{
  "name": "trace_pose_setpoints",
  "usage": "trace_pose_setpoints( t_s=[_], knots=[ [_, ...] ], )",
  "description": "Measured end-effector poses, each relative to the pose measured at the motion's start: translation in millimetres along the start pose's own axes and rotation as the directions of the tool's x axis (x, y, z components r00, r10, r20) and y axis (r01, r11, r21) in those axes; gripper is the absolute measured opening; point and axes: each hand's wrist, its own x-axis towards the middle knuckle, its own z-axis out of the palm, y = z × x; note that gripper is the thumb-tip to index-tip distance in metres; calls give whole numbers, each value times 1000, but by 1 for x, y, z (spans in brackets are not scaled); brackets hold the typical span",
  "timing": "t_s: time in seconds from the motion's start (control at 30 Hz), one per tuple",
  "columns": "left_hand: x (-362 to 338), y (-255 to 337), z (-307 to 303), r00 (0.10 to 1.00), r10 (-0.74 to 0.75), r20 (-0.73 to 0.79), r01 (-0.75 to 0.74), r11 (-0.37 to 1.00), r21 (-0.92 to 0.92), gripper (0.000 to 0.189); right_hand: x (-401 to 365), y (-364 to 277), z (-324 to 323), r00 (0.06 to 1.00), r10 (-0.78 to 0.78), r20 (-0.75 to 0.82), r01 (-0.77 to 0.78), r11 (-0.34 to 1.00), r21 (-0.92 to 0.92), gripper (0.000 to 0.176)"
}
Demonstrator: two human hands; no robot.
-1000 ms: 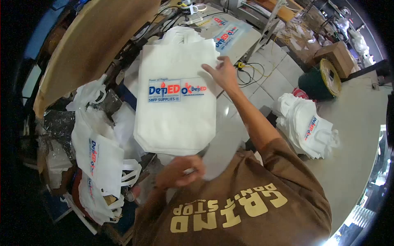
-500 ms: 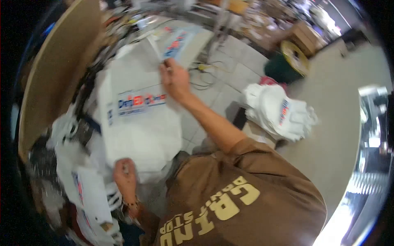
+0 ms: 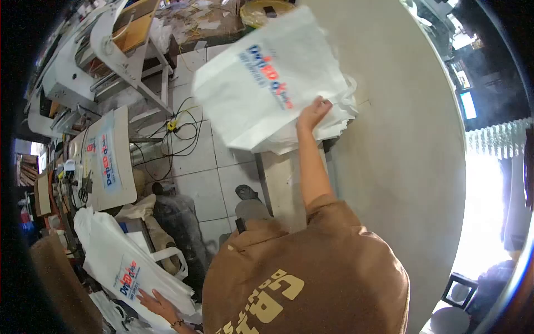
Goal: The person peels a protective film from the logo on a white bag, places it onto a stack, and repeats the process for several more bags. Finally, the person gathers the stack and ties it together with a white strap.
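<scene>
My right hand (image 3: pixel 314 114) pinches the edge of a white printed tote bag (image 3: pixel 239 106), its thumb on top of the fabric. That bag is spread out flat, printed side up, over a stack of white bags (image 3: pixel 340 114) on a wooden bench. At the lower left my left hand (image 3: pixel 158 306) rests with fingers spread on another white printed bag (image 3: pixel 105 253), just below its blue and red lettering. A looped handle (image 3: pixel 172 257) sticks out from this bag's side.
A board with a blue printing screen (image 3: pixel 108 161) stands at the left. Behind it is a grey metal machine frame (image 3: pixel 111 61). Black cables with a yellow connector (image 3: pixel 172 126) lie on the tiled floor. A long beige tabletop (image 3: pixel 400 167) runs along the right.
The view has swung right. My right hand has carried the printed bag from the board over to the stack on the right. My left hand has let go and lies on another bag.
</scene>
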Motion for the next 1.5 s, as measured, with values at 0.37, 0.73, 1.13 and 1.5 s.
trace_pose_setpoints(
  t_s=[0.37, 0.73, 1.13, 1.5],
  knots=[
    [4, -11, -4, 990, -87, 114, 106, 980, -166, 64, 56, 214, -74, 940, 259, -224, -341, 761, -552, 32],
    [3, -7, 13, 985, -145, 95, 157, 978, -135, 66, 67, 231, -97, 964, 240, -112, -244, 636, -732, 86],
    [0, 102, -30, 931, -366, -1, 362, 921, -143, 71, -332, -46, -38, -297, 208, 932, -201, 941, -274, 24],
    [86, -55, -51, 953, -112, -283, 42, 970, -241, 64, -496, -175, -100, -521, -167, 837, -225, 973, 54, 59]
  ],
)
